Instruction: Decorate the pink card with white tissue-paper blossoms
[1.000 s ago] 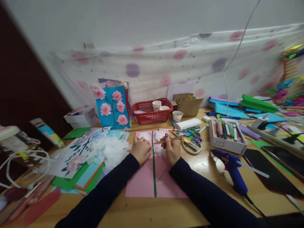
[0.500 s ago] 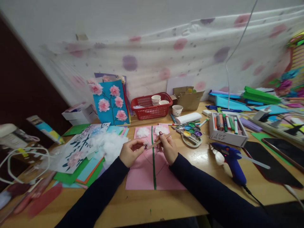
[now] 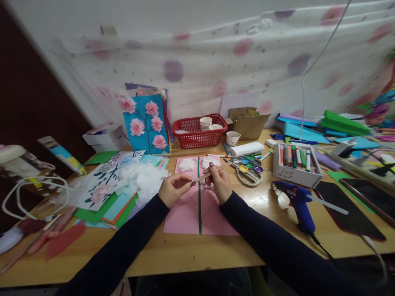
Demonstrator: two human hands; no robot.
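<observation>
Pink paper (image 3: 182,216) lies on the table, with a green strip (image 3: 199,213) down its middle, thin curved lines and white cotton tufts (image 3: 187,165) near its top. Above the paper, my right hand (image 3: 219,183) grips a thin pale brown stick (image 3: 220,167) that slants down to the left. My left hand (image 3: 176,187) pinches at the stick's lower left end, thumb and forefinger pressed together. Anything small between those fingertips is too tiny to make out. Part of the cotton at the upper right is hidden behind my right hand.
A cotton heap (image 3: 146,179) and coloured papers lie on the left. Behind are a red basket (image 3: 197,139) and a blue flower picture (image 3: 132,142). Scissors (image 3: 249,177), a marker box (image 3: 296,176), a blue glue gun (image 3: 300,207) and a phone (image 3: 348,209) are on the right.
The camera view has shifted slightly, moving the table's items up in the picture. My left fingertips have closed together at the stick's end; my right hand keeps hold of the stick.
</observation>
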